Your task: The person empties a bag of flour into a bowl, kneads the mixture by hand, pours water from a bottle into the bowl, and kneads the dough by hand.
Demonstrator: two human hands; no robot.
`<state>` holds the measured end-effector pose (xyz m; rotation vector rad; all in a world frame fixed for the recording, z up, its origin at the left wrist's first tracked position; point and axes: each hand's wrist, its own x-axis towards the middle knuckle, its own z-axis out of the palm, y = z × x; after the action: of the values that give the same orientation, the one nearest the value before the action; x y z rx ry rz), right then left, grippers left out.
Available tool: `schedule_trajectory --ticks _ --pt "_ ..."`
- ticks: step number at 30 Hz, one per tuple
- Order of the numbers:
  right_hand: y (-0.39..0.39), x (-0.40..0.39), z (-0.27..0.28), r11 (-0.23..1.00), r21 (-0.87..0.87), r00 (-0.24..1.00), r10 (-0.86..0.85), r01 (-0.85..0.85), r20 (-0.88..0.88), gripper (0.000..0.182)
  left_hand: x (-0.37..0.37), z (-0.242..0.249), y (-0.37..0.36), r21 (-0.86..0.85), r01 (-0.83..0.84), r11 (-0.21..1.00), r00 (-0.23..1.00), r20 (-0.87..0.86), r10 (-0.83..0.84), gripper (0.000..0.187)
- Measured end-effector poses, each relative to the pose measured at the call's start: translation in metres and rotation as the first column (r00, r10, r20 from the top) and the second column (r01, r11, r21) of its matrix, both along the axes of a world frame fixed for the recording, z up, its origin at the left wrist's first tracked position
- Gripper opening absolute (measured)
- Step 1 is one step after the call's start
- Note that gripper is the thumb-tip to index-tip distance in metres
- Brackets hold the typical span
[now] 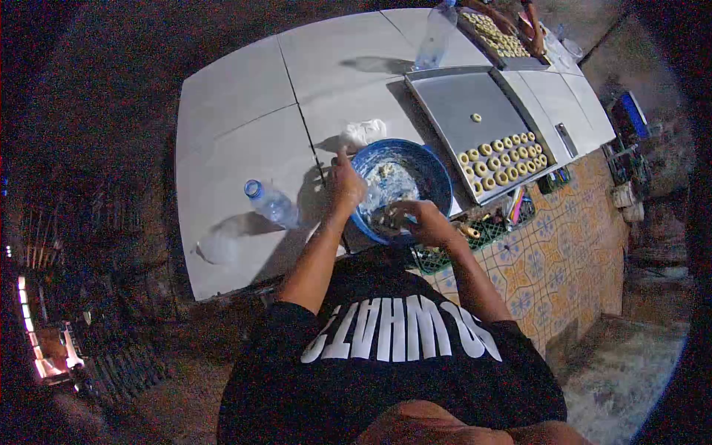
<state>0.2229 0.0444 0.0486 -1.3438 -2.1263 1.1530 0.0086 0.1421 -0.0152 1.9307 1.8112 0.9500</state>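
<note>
A blue basin [443, 178] stands at the near edge of the white table, its inside smeared with pale, floury dough [391, 182]. My left hand [347, 187] is closed on the basin's left rim, the thumb pointing up. Inside the basin, near its front right side, my right hand [424, 221] has its fingers bent down into the dough; the fingertips are partly hidden. Just behind the basin lies a white plastic bag [363, 133]. To the left of my left hand is a clear plastic bottle [273, 204] without a visible cap.
Right of the basin, a metal tray [452, 96] holds rows of small dough rings [501, 175]. Another bottle [436, 37] stands behind it. At the far end, another person's hands [532, 37] are over a second filled tray [495, 37]. A green crate [486, 241] sits below the table edge.
</note>
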Motion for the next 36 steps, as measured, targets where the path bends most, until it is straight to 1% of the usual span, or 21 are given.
schedule_trajectory --ticks 2,5,6,7,9,10,11,13,14,15,17,19,21,23,26,29,30,33,34,35,36 --pt "-0.004 0.002 0.020 0.992 -0.026 0.980 -0.125 0.122 -0.152 0.038 0.010 0.031 0.005 0.073 -0.136 0.988 0.991 0.004 0.136 0.064" --pt "-0.006 0.006 0.034 0.954 -0.142 0.918 -0.295 0.265 -0.264 0.037 0.011 0.011 0.042 -0.016 -0.219 0.976 0.957 0.189 0.218 0.062" --pt "-0.008 0.008 0.039 0.963 -0.108 0.921 -0.269 0.248 -0.282 0.031 0.007 0.006 0.052 -0.015 -0.285 0.958 0.953 0.104 0.285 0.056" --pt "-0.006 0.013 0.033 0.964 -0.054 0.926 -0.263 0.259 -0.271 0.031 0.006 0.000 0.062 -0.115 -0.234 0.965 0.903 0.342 0.260 0.056" --pt "-0.004 0.023 0.013 0.961 0.043 0.935 -0.255 0.274 -0.247 0.029 0.000 -0.023 0.083 -0.267 -0.065 0.961 0.627 0.738 0.248 0.055" --pt "-0.006 0.020 0.015 0.944 -0.091 0.861 -0.326 0.316 -0.389 0.030 -0.007 -0.037 0.093 -0.278 -0.038 0.960 0.744 0.634 0.213 0.057" --pt "-0.007 0.021 0.014 0.932 -0.117 0.841 -0.360 0.343 -0.404 0.030 -0.015 -0.050 0.103 -0.285 -0.016 0.958 0.841 0.515 0.167 0.060" --pt "-0.008 0.022 0.014 0.904 -0.167 0.795 -0.426 0.394 -0.432 0.030 -0.008 -0.003 0.096 -0.579 0.123 0.806 0.720 0.611 0.329 0.056" --pt "-0.010 0.021 0.019 0.890 -0.186 0.764 -0.453 0.416 -0.460 0.028 0.000 -0.024 0.097 -0.542 0.071 0.838 0.560 0.717 0.416 0.059" --pt "-0.010 0.024 0.013 0.894 -0.107 0.794 -0.437 0.435 -0.422 0.028 0.000 -0.001 0.086 -0.484 0.111 0.868 0.656 0.692 0.302 0.062" --pt "-0.009 0.033 -0.004 0.886 0.057 0.843 -0.416 0.460 -0.341 0.029 -0.007 -0.015 0.098 -0.480 0.141 0.866 0.766 0.607 0.212 0.061" --pt "-0.010 0.028 0.003 0.862 0.130 0.841 -0.426 0.489 -0.334 0.026 -0.002 0.056 0.068 -0.533 0.068 0.843 0.899 0.399 0.180 0.057" --pt "-0.008 0.029 -0.019 0.822 0.145 0.809 -0.482 0.550 -0.336 0.025 -0.006 0.003 0.094 -0.487 0.154 0.860 0.889 0.448 0.095 0.053" --pt "-0.010 0.025 -0.023 0.791 0.206 0.797 -0.488 0.576 -0.356 0.028 -0.007 -0.010 0.099 -0.484 0.211 0.849 0.852 0.517 0.083 0.052" --pt "-0.014 0.016 -0.005 0.771 0.258 0.789 -0.460 0.583 -0.408 0.033 -0.003 0.027 0.073 -0.542 0.263 0.798 0.750 0.635 0.184 0.053" --pt "-0.015 0.018 -0.023 0.771 0.270 0.803 -0.476 0.577 -0.359 0.032 -0.024 -0.034 0.105 -0.605 0.306 0.735 0.738 0.638 0.218 0.087" --pt "-0.017 0.014 -0.017 0.737 0.375 0.823 -0.452 0.562 -0.344 0.032 -0.025 -0.028 0.101 -0.586 0.234 0.776 0.762 0.606 0.228 0.080" --pt "-0.016 0.014 -0.030 0.719 0.440 0.842 -0.452 0.539 -0.294 0.032 -0.022 0.012 0.073 -0.493 0.017 0.870 0.815 0.511 0.274 0.060" --pt "-0.016 0.012 -0.025 0.729 0.435 0.848 -0.469 0.529 -0.247 0.033 -0.033 -0.011 0.083 -0.343 0.169 0.924 0.796 0.600 0.077 0.049" --pt "-0.017 0.014 -0.024 0.733 0.450 0.860 -0.449 0.510 -0.244 0.033 -0.040 -0.039 0.093 -0.149 0.201 0.968 0.803 0.592 -0.076 0.047" --pt "-0.018 0.015 -0.023 0.736 0.465 0.870 -0.429 0.492 -0.241 0.033 -0.041 -0.041 0.093 0.049 0.236 0.970 0.803 0.552 -0.223 0.045"
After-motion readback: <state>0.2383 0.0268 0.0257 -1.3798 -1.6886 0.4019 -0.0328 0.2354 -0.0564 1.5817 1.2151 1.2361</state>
